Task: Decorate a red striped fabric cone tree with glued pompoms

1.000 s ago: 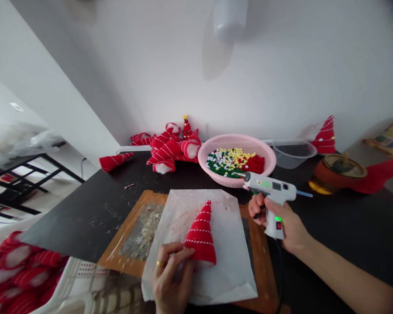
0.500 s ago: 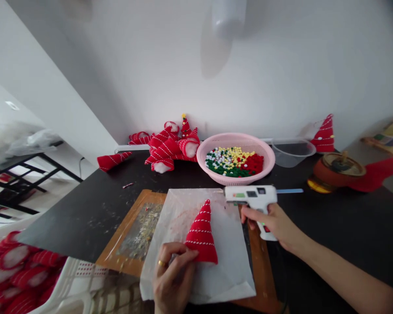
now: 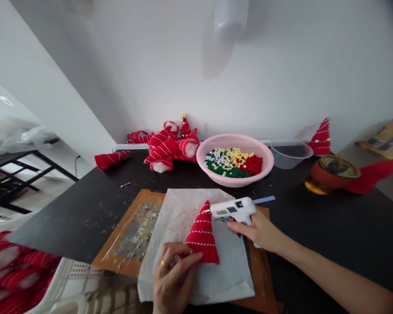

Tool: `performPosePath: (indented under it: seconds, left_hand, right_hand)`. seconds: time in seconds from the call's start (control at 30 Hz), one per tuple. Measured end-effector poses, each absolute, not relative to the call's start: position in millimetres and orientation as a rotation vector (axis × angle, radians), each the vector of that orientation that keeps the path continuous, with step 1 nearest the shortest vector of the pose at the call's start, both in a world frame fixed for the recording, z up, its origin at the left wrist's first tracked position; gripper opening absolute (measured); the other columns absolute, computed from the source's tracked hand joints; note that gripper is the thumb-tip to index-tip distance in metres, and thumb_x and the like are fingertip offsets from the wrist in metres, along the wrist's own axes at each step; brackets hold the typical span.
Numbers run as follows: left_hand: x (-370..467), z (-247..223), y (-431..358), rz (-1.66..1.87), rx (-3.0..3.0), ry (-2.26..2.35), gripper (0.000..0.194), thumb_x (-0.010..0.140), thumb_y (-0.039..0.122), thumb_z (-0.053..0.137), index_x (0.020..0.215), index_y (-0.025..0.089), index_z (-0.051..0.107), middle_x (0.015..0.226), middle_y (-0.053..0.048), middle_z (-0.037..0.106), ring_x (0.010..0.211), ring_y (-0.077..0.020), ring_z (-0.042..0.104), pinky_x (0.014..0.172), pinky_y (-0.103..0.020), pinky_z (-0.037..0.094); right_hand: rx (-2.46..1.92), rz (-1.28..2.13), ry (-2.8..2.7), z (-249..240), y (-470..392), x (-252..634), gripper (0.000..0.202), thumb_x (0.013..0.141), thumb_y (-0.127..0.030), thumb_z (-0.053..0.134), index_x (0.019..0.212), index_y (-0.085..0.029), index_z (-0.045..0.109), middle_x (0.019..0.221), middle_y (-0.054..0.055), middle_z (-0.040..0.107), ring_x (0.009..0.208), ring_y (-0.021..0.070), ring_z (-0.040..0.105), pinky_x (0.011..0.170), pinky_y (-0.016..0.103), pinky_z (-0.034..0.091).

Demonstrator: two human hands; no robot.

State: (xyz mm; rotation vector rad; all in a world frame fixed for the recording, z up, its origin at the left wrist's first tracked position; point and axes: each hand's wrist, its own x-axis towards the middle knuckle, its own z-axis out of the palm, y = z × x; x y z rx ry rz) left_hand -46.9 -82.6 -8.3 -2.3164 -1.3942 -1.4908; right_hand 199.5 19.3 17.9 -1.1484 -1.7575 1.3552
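A red felt cone [image 3: 202, 235] wound with red-and-white twisted cord lies on a sheet of white paper [image 3: 229, 279], tip pointing away from me. My left hand [image 3: 175, 272], a gold ring on one finger, pinches the cone's lower left edge. In my right hand [image 3: 258, 229] is a white hot glue gun [image 3: 232, 208], its nozzle at the upper right side of the cone near the tip. Whether the nozzle touches the felt I cannot tell. A bluish glue stick [image 3: 263, 199] pokes out of the gun's back.
Behind the paper stands a pink basket [image 3: 201, 163] of coloured pompoms. Stuffed red cones [image 3: 167, 148] are piled at the back left, and a clear bowl [image 3: 286, 163] and a brown pot [image 3: 329, 174] stand right. A white crate [image 3: 65, 283] of red cones is at lower left.
My right hand has brought the glue gun left and slightly down, from beside the paper's top edge to the cone's upper part. My left hand still holds the cone in place.
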Motion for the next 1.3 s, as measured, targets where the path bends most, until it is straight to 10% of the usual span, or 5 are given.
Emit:
performPosePath:
  seconds: [0.4,0.8,1.3]
  left_hand:
    - [-50,-13,-83,-1.488,-2.337,-1.392,0.024,0.090,0.004,0.062,0.103,0.021,0.074,0.094,-0.005,0.060,0.090,-0.0165,0.060,0.078,-0.029,0.053]
    - [-50,-11,-83,-1.493,-2.333,-1.410,0.027,0.089,0.006,0.062,0.105,0.024,0.074,0.092,-0.005,0.063,0.088,-0.0176,0.062,0.074,-0.029,0.055]
    - [-56,-16,-84,-1.437,-2.484,-1.347,0.031,0.091,0.007,0.061,0.113,0.026,0.074,0.096,-0.007,0.064,0.092,-0.0192,0.062,0.077,-0.031,0.056]
  right_hand:
    - [-1.070,1.274,-1.840,21,20,201,0.025,0.089,-0.035,0.069,0.111,-0.023,0.073,0.098,0.004,0.076,0.089,0.0242,0.067,0.085,0.035,0.052]
    - [-1.187,1.638,-1.596,24,20,208,0.022,0.083,-0.041,0.074,0.082,-0.020,0.069,0.056,-0.002,0.061,0.047,0.0117,0.047,0.046,0.024,0.036]
    - [-1.290,1.623,-1.450,18,34,205,0.033,0.080,-0.047,0.076,0.078,-0.015,0.068,0.068,0.002,0.068,0.048,0.0095,0.053,0.044,0.022,0.040]
